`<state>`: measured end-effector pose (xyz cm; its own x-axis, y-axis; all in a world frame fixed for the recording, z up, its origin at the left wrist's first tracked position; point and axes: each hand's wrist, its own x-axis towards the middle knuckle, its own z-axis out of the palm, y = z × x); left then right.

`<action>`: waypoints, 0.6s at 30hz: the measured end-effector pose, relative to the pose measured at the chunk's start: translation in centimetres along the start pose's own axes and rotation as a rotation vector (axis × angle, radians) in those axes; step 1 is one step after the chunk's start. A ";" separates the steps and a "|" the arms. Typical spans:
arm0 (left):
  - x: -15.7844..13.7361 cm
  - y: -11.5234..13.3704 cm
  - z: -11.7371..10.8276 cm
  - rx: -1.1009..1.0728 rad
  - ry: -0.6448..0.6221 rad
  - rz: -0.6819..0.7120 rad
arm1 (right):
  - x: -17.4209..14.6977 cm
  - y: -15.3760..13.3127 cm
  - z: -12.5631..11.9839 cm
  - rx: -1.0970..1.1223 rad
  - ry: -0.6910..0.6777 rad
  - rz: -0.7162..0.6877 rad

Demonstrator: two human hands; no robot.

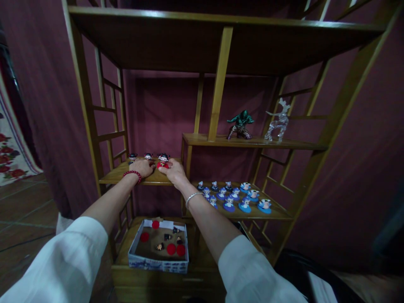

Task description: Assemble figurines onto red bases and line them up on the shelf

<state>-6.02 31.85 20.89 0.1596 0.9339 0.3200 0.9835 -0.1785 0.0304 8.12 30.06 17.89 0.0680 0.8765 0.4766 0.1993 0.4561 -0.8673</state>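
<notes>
While the right hand (177, 172) holds a doll (163, 159), the left hand (143, 168) is by the shelf's (114, 175) front edge; grip unclear.

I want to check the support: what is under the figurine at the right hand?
Under the figurine there is a red base, partly covered by the right hand. The shelf surface directly beneath it cannot be seen.

A black-haired figurine (163, 159) on a round red base (161, 166), upright between three matching heads and the near edge.
Red accents flank its hair and it faces the near side; the right hand (176, 171) grips it from the right over the left-hand shelf (114, 175). One similar figurine is partly hidden just behind; whether the base touches the wood is unclear.
</notes>
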 end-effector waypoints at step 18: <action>-0.1 0.0 0.0 0.033 0.001 -0.015 | 0.2 0.5 0.0 -0.060 0.028 -0.031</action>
<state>-6.03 31.71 20.85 0.1444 0.9360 0.3211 0.9881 -0.1538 0.0039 8.26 30.49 17.52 0.0882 0.8568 0.5080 0.2599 0.4725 -0.8421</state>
